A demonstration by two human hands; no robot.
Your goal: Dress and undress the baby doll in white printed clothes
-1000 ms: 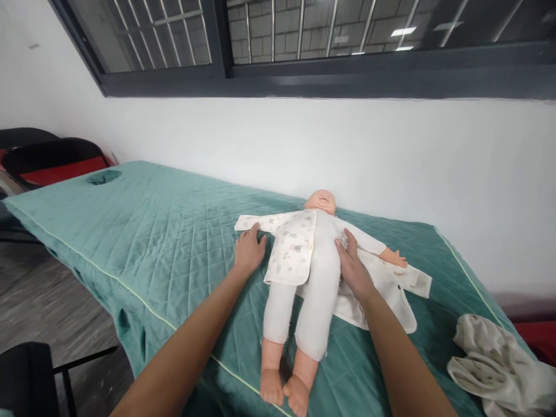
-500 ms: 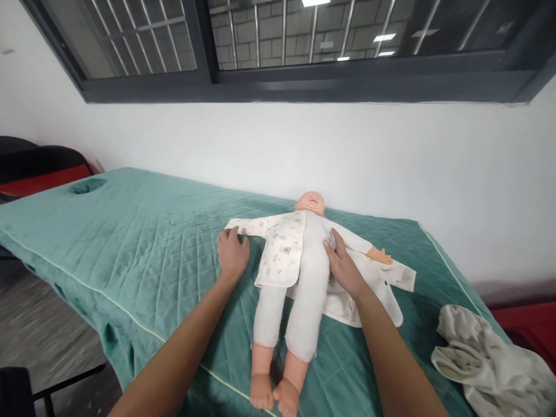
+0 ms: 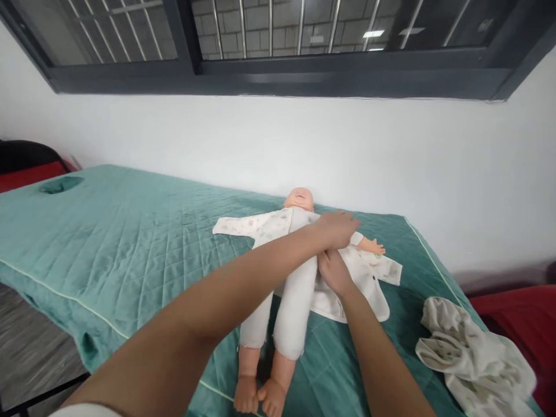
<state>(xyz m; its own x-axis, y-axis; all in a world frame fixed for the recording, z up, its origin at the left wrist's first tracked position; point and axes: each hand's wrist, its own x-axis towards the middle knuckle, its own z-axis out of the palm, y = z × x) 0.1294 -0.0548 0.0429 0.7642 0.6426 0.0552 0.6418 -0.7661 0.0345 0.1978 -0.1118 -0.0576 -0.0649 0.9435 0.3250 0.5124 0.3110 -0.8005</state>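
A baby doll (image 3: 292, 301) in a white bodysuit lies on its back on a teal quilted table (image 3: 130, 231), head toward the wall. A white printed baby jacket (image 3: 369, 278) lies under it, one sleeve spread left, the other side spread open to the right. My left hand (image 3: 336, 227) reaches across the doll's chest to its right shoulder, fingers curled downward. My right hand (image 3: 332, 271) rests against the doll's right side on the jacket, partly hidden under the left hand.
A crumpled printed cloth (image 3: 473, 353) lies at the table's right end. The white wall and a dark barred window (image 3: 278, 52) run behind the table. Red and black seats (image 3: 26, 168) stand at the far left, and a red surface (image 3: 521, 307) at the right.
My left hand has left the spot beside the left sleeve and crossed over the doll to its right shoulder. The right hand stayed at the doll's side. The view shifted left.
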